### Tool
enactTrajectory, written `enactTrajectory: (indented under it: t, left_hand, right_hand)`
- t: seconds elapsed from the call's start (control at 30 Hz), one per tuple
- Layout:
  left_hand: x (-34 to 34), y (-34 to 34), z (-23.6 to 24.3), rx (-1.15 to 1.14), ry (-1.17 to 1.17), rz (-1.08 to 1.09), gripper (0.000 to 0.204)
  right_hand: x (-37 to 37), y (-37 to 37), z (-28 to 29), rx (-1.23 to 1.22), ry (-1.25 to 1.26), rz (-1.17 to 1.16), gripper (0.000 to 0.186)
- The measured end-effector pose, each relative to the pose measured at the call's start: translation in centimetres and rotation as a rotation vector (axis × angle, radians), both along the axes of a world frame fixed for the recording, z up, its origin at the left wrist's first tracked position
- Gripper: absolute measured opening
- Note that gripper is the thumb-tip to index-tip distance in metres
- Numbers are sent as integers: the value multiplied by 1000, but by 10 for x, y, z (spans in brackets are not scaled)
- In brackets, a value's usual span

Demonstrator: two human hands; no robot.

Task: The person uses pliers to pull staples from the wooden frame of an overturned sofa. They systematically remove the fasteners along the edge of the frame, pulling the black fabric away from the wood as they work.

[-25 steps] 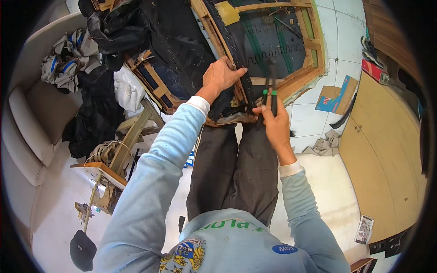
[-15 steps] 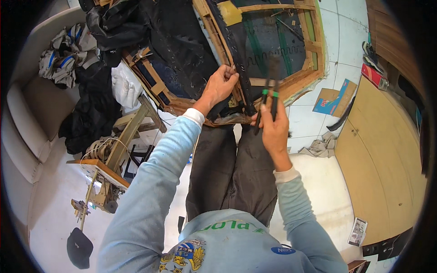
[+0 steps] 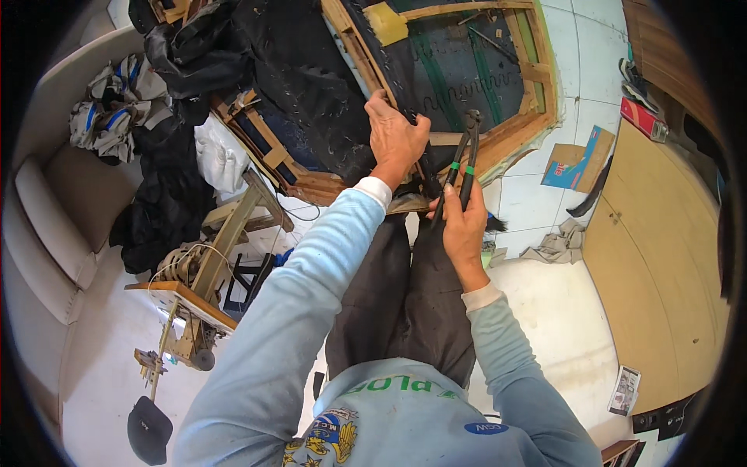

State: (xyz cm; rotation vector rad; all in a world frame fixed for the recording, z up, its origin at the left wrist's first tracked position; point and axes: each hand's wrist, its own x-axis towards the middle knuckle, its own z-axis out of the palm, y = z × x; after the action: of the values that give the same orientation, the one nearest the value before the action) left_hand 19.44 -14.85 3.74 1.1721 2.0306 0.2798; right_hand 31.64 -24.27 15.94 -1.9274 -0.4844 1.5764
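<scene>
A pair of pincers (image 3: 473, 120) with black handles and green bands is held in my right hand (image 3: 464, 231). Its jaws point away from me, over the near part of an upside-down wooden furniture frame (image 3: 510, 140). My left hand (image 3: 395, 138) has its fingers curled over a wooden rail (image 3: 359, 48) in the middle of this frame, with the thumb sticking out to the right. Dark fabric (image 3: 299, 101) with frayed, pale-flecked edges hangs over the frame's left part. What lies under my left fingers is hidden.
A sewing machine on a wooden stand (image 3: 183, 300) is at my left, beside black cloth (image 3: 159, 202). Crumpled grey-and-blue fabric (image 3: 113, 109) lies on a light sofa (image 3: 47, 226). Flattened cardboard (image 3: 576, 165) and a beige cabinet (image 3: 661, 265) are to the right.
My left hand has shifted right and turned over, its fingers now curled over the rail. The pincers' jaws have come nearer and stopped blurring; my right hand has moved slightly.
</scene>
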Motion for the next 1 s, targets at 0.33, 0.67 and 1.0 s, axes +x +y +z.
enactTrajectory:
  t: [0.33,0.67,1.0]
  left_hand:
    - [9,2,1,-62,-36,28,86]
    - [-18,-34,32,-501,-498,144,39]
    - [-6,-34,44,-699,-1358,883,33]
  right_hand:
    - [21,9,-4,-178,176,-110,43]
    - [67,67,8,-540,703,205,65]
    - [80,150,8,-736,863,388,51]
